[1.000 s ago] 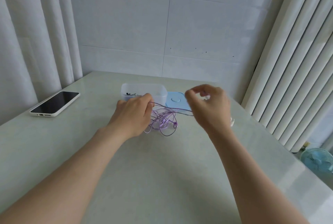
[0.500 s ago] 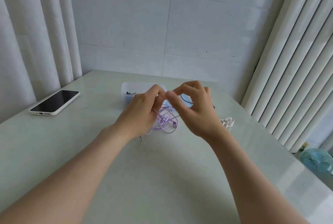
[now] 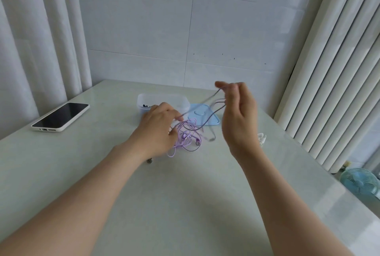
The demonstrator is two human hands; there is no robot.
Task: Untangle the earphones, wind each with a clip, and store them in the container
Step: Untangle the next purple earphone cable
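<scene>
Fingers of the right hand (image 3: pixel 238 119) pinch one purple earphone cord (image 3: pixel 185 138); left hand (image 3: pixel 158 130) grip unclear, one container (image 3: pixel 164 99) behind.

One phone (image 3: pixel 61 117), one container (image 3: pixel 162 99), one lid (image 3: pixel 200 113), one purple earphone tangle (image 3: pixel 188 138).

**Your arms, bare to the wrist**

Your left forearm (image 3: pixel 82 194) and right forearm (image 3: pixel 287 204) are uncovered from the lower frame edge up to the wrists. Your left hand (image 3: pixel 158 130) and right hand (image 3: pixel 238 115) are bare too (the fingertips are too blurred to make out the nails).
</scene>
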